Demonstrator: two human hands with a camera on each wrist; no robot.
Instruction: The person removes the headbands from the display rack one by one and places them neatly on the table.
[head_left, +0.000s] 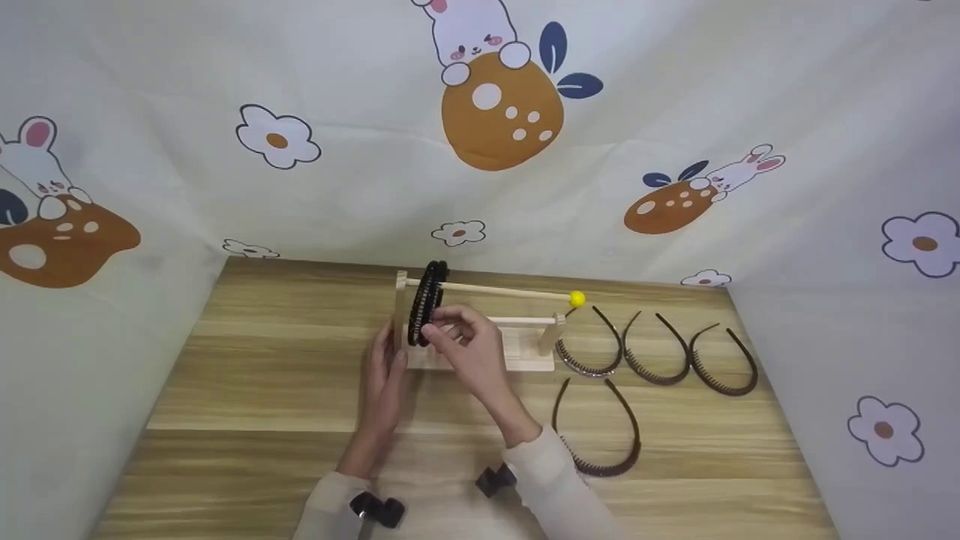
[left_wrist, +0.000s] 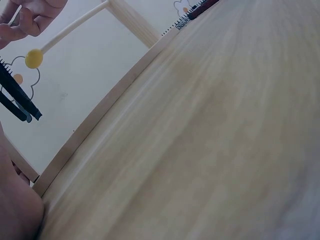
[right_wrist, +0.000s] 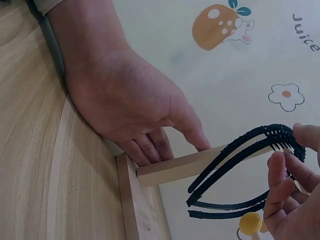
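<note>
Several black headbands (head_left: 426, 304) with comb teeth hang together on the upper rod of a wooden stand (head_left: 531, 365), close to its left post. My right hand (head_left: 474, 352) pinches a black headband at its toothed curve, thumb and fingers on either side of it in the right wrist view. With my left hand (right_wrist: 125, 90) I hold the stand's left post (right_wrist: 185, 167) low down, fingers behind it and thumb along its edge. The upper rod ends in a yellow ball (head_left: 577, 298) on the right.
Brown toothed headbands lie to the right: one (head_left: 656, 379) in a back row with others beside it, and another (head_left: 636, 442) nearer the front. A lower rod (head_left: 521, 320) meets the short right post (head_left: 553, 335). Printed cloth (head_left: 360, 195) walls the table (head_left: 247, 390).
</note>
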